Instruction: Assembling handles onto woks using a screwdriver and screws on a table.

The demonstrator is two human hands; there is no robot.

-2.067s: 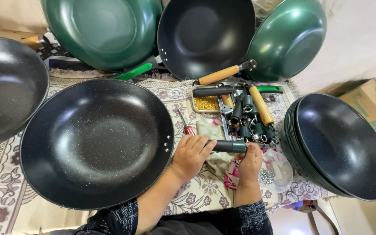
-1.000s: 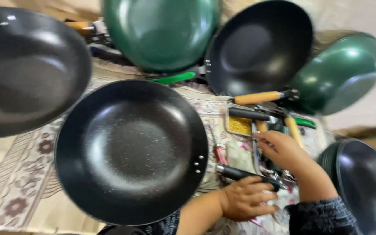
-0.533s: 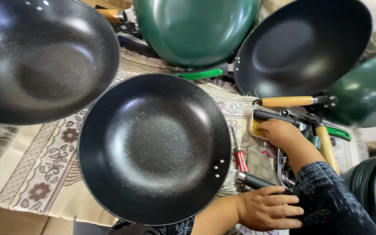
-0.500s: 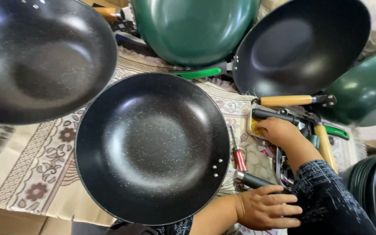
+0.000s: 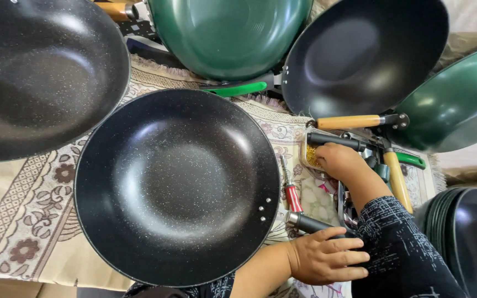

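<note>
Large black speckled non-stick wok (image 5: 178, 185) sits centre on patterned beige cloth (image 5: 17, 221), black tubular handle (image 5: 310, 223) loose against its riveted rim. Left hand (image 5: 327, 256) lies over handle, fingers spread flat, not clamped. Right hand (image 5: 340, 160) reaches into small clear tub of brass-coloured screws (image 5: 308, 155), fingertips hidden; grip cannot be judged. Red-handled screwdriver (image 5: 292, 196) lies between. Risk: handle rolls off rim since unpinned; crowded pans invite knocked tub, spilled screws.
</note>
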